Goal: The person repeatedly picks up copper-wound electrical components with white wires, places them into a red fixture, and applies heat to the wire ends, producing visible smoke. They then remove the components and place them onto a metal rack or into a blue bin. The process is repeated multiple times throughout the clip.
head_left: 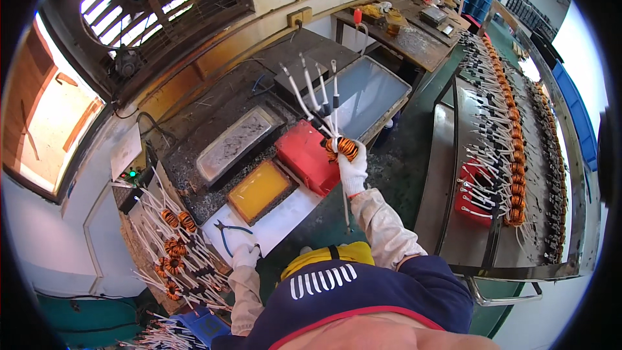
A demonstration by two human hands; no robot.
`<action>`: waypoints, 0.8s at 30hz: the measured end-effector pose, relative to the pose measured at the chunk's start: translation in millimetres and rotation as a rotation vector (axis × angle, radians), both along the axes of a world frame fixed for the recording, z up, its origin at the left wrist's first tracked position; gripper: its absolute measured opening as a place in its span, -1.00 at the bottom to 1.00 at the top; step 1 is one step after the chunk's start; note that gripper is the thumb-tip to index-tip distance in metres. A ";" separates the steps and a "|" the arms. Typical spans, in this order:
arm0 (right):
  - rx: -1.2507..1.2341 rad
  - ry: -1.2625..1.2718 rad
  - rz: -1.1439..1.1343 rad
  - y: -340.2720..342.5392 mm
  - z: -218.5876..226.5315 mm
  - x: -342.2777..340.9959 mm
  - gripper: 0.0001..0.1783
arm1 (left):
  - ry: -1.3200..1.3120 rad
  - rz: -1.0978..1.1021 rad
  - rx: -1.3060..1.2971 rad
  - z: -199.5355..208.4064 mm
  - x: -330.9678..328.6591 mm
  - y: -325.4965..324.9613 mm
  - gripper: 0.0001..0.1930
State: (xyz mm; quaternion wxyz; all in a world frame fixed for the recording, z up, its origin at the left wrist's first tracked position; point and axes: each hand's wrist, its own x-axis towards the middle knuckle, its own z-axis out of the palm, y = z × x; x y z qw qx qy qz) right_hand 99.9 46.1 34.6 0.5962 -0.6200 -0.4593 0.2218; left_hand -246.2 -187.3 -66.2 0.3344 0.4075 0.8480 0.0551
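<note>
My right hand (353, 172), in a white glove, is closed around a copper-wound ring coil (341, 150). Its several white leads (311, 87), with black sleeves and silvery lugs, fan up and away from me; a thinner lead hangs below the hand. A red box (308, 155) lies just left of and beneath the coil. My gloved left hand (246, 256) rests at the near edge of a white sheet (278, 223), fingers curled; what they hold, if anything, I cannot make out. Beside it on the sheet lie blue-handled cutting pliers (228, 234).
Behind the sheet sit a tray of yellow material (260, 191) and a rectangular metal trough (236, 144). Several finished coils (173, 246) pile up at left. A grey-blue basin (369, 94) stands beyond. On the right, a metal rack (447, 188) carries long rows of coils (515, 155).
</note>
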 end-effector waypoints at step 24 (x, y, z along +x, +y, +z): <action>-0.621 -0.736 0.093 3.1 42.5 170.0 -0.49 | -0.054 -0.010 0.151 -18.4 -2.1 -1.5 -0.62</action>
